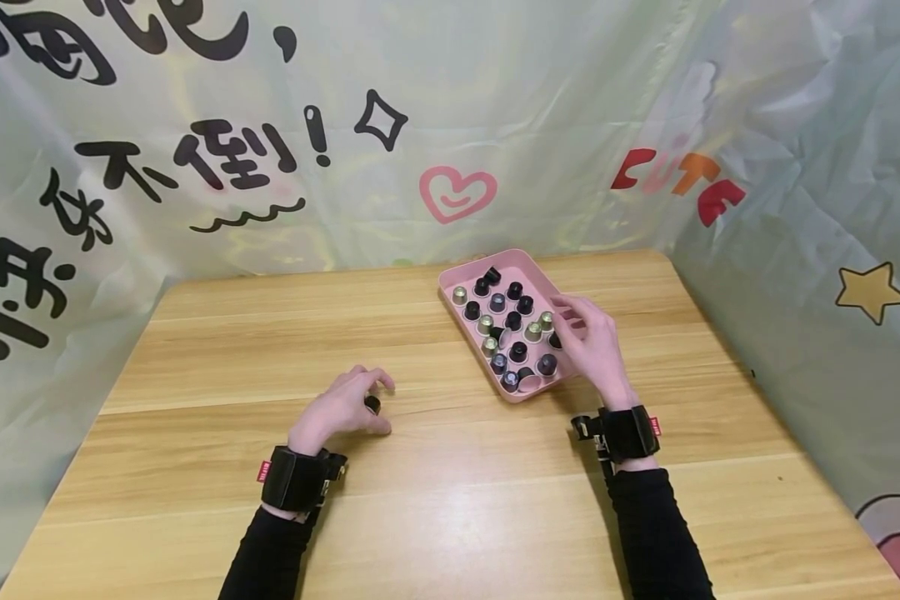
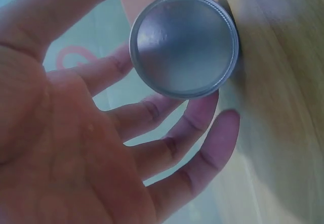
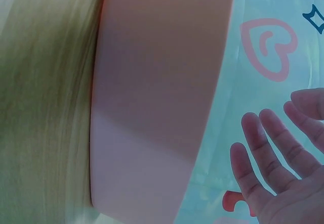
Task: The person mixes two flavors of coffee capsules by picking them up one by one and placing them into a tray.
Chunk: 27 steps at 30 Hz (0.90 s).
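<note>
A dark coffee capsule (image 1: 372,404) lies between the thumb and fingers of my left hand (image 1: 339,408), low over the table. Its round silver lid (image 2: 185,44) faces the palm in the left wrist view. The left fingers spread loosely around it, and no firm grip shows. At the right side of the pink tray (image 1: 461,337), my right hand (image 1: 598,346) reaches over the rim with fingers extended. Nearest its fingertips stands a pale green capsule (image 1: 546,321); contact cannot be made out. Several black, grey and green capsules sit in the tray, some tipped over.
The light wooden table (image 1: 217,350) carries the tray towards its back right. Printed cloth (image 1: 555,108) hangs behind the table and along its right side. Black camera bands (image 1: 628,433) circle both wrists.
</note>
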### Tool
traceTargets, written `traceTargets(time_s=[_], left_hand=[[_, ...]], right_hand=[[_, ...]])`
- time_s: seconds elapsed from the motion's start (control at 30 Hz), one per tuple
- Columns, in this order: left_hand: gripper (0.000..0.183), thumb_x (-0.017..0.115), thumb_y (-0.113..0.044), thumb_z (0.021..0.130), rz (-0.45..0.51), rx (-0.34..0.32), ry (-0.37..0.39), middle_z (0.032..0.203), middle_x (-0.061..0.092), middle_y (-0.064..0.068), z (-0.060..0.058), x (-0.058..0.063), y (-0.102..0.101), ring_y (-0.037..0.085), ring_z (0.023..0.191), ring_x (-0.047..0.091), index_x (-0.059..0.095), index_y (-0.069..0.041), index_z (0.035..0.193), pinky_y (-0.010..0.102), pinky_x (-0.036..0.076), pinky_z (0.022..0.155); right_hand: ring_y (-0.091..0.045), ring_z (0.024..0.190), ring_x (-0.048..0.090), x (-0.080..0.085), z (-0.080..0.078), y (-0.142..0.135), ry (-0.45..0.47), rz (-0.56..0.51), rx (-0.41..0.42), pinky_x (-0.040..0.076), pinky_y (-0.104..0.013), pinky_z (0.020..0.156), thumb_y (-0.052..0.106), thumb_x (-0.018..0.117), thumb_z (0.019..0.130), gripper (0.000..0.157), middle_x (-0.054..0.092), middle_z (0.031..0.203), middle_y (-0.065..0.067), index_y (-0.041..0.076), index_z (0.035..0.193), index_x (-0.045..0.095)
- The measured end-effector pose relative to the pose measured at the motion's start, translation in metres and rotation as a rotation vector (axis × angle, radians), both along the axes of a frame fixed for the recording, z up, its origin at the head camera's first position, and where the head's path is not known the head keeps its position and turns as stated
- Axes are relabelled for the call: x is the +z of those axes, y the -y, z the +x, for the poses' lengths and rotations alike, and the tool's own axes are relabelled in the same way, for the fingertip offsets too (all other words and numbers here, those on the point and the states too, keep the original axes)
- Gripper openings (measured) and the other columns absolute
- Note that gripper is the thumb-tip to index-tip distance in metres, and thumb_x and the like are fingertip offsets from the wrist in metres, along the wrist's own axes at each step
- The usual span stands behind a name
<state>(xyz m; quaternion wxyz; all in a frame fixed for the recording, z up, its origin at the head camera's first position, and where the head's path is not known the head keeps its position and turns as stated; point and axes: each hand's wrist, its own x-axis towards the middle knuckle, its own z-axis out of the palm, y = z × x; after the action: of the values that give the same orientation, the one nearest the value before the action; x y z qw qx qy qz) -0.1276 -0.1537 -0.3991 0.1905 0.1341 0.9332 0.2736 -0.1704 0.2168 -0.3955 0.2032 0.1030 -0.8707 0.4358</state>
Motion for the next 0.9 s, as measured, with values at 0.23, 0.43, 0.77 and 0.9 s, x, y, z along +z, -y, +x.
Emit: traceTargets(time_s=[0.23,0.43,0.77,0.9], left_hand=[[0.045,0.085,-0.009,0.074,0.04,-0.018,0.019,0.124,0.06,0.017,-0.0014,-0.0018,0.0012,0.033,0.114,0.057,0.065,-0.014,0.114,0.055,0.049,0.099],[0.035,0.082,-0.002,0.074,0.058,-0.052,0.008,0.118,0.066,0.015,-0.0046,-0.0045,0.0008,0.032,0.115,0.058,0.07,-0.011,0.105,0.055,0.047,0.104],[0.02,0.076,0.003,0.077,0.076,-0.046,0.018,0.09,0.068,0.001,-0.008,-0.0061,0.002,0.015,0.087,0.057,0.071,-0.008,0.092,0.035,0.048,0.088],[0.019,0.075,0.003,0.077,0.087,-0.028,0.03,0.089,0.069,0.001,-0.0075,-0.0062,0.0019,0.015,0.086,0.057,0.072,-0.009,0.092,0.033,0.048,0.085]], right_hand=[[-0.038,0.094,0.068,-0.0006,-0.0003,0.0002,0.006,-0.002,0.004,0.044,-0.004,0.075,-0.001,0.062,0.094,0.031,0.069,0.117,-0.029,-0.006,0.124,0.065],[-0.037,0.095,0.068,-0.0006,-0.0002,-0.0001,0.013,-0.004,-0.001,0.043,-0.003,0.075,0.0,0.062,0.094,0.031,0.069,0.118,-0.029,-0.005,0.125,0.065],[-0.038,0.094,0.068,-0.0003,0.0002,0.0003,-0.002,0.001,0.002,0.043,-0.002,0.075,-0.002,0.063,0.093,0.03,0.069,0.117,-0.028,-0.006,0.123,0.065],[-0.038,0.094,0.068,-0.0002,0.0004,0.0004,0.0,-0.002,0.003,0.043,-0.001,0.074,-0.002,0.063,0.093,0.031,0.069,0.117,-0.028,-0.007,0.123,0.065]])
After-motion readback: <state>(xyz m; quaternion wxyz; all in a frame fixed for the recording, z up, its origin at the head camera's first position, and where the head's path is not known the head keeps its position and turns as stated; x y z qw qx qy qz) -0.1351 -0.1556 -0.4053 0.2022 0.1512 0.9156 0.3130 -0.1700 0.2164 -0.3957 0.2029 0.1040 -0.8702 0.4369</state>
